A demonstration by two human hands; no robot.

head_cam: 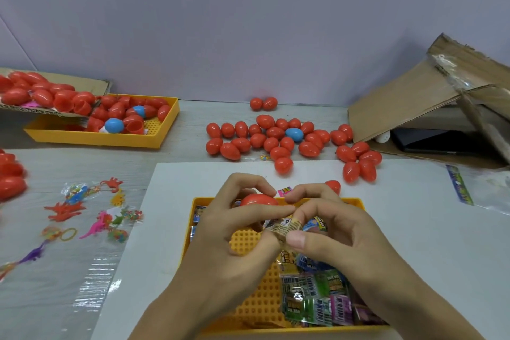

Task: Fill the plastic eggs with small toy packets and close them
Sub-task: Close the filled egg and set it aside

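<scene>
Holding a red plastic egg (258, 199) in our left hand (234, 232), we curl that grip's fingers around it above the far end of the yellow tray (356, 203). Our right hand (336, 232) meets it from the right, its grip pinching a small toy packet (287, 225) between thumb and fingers, just below the egg and touching the left fingertips. Beneath both grips, more toy packets (317, 298) lie heaped in the tray's near right part. Beyond our grips, a cluster of closed red eggs (276, 138) with one blue egg (294, 134) sits on the table (193, 152). Far to the left of our left grip stands a second yellow tray (110, 141) of egg halves, and nearer on that side lie loose toy dinosaurs (66, 210). Far right of our right grip leans a cardboard box (400, 113).
</scene>
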